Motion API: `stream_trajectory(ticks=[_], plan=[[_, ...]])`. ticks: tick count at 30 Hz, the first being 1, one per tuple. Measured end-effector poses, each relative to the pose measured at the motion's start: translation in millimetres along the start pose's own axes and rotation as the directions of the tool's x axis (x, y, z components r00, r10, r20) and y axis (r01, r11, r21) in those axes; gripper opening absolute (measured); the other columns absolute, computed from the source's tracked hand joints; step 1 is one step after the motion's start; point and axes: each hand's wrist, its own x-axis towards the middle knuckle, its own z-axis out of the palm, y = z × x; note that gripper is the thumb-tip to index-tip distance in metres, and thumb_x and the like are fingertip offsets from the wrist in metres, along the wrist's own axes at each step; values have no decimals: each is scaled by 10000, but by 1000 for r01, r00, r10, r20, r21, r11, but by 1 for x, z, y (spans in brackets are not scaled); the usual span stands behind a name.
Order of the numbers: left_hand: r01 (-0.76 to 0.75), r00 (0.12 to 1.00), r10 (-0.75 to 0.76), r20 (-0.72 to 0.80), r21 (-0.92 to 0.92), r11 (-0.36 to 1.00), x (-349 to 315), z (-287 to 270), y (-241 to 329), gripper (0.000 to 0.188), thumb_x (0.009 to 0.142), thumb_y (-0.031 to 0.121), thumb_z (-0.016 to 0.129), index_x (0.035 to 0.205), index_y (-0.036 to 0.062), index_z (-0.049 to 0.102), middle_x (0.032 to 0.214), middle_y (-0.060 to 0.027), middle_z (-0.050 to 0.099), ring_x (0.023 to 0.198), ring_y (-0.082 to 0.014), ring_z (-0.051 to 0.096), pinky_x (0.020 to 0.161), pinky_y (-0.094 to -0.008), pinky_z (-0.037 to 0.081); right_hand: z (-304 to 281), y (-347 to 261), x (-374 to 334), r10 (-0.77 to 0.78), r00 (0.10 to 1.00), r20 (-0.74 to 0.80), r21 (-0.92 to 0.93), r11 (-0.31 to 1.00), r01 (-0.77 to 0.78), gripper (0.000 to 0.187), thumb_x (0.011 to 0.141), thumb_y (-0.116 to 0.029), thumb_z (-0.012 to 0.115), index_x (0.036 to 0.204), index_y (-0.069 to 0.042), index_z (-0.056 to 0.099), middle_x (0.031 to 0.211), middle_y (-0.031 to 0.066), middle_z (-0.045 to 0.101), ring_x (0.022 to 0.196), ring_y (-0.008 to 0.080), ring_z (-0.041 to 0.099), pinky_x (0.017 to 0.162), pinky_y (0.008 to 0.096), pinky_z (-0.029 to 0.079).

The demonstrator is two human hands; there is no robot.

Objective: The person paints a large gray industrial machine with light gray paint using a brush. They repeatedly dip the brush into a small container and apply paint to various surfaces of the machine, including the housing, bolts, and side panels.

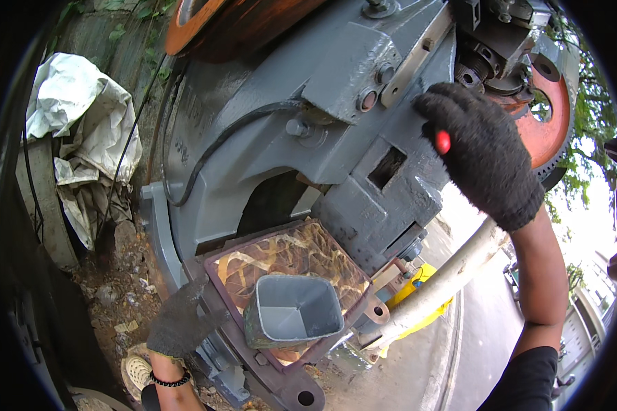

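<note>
Two hands [185,318] [483,156], perhaps one red handle [443,142]

No lettering, label, number or sign legible in this view, on machine [336,157], bin [259,330] or pale sheet [103,116] alike.

A bin [299,312] sits on a tray [243,270] before the machine [363,157], the left hand [182,318] left of the tray, a pole [452,270] right of it, a sheet [92,116] farther left and the right hand [483,154] left of a gear [555,113].
</note>
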Motion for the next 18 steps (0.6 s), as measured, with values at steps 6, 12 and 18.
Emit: stream_trajectory(ticks=[6,12,18], plan=[[-64,998,65,-9,95,993,5,19,-23,858,845,496,801,1521,61,503,1467,-238,583,1350,-391,574,1118,-469,478,22,-8,14,10,998,-68,4,1000,-10,382,891,-42,719,1266,-69,649,1233,193,684,1139,376,673,980,466,550],[-39,999,39,-7,45,998,0,11,-14,856,855,485,790,1530,56,486,1476,-239,574,1353,-410,564,1122,-472,472,37,-50,-1,49,998,47,261,964,-60,369,910,-55,720,1268,-42,632,1202,192,696,1064,360,705,922,433,570],[-70,997,72,-19,85,994,0,11,-13,850,858,468,793,1525,41,486,1474,-240,575,1350,-416,565,1123,-472,470,21,5,-8,507,858,-79,623,697,-354,295,1071,-229,613,1285,-27,639,1064,86,692,814,143,671,697,299,554]])
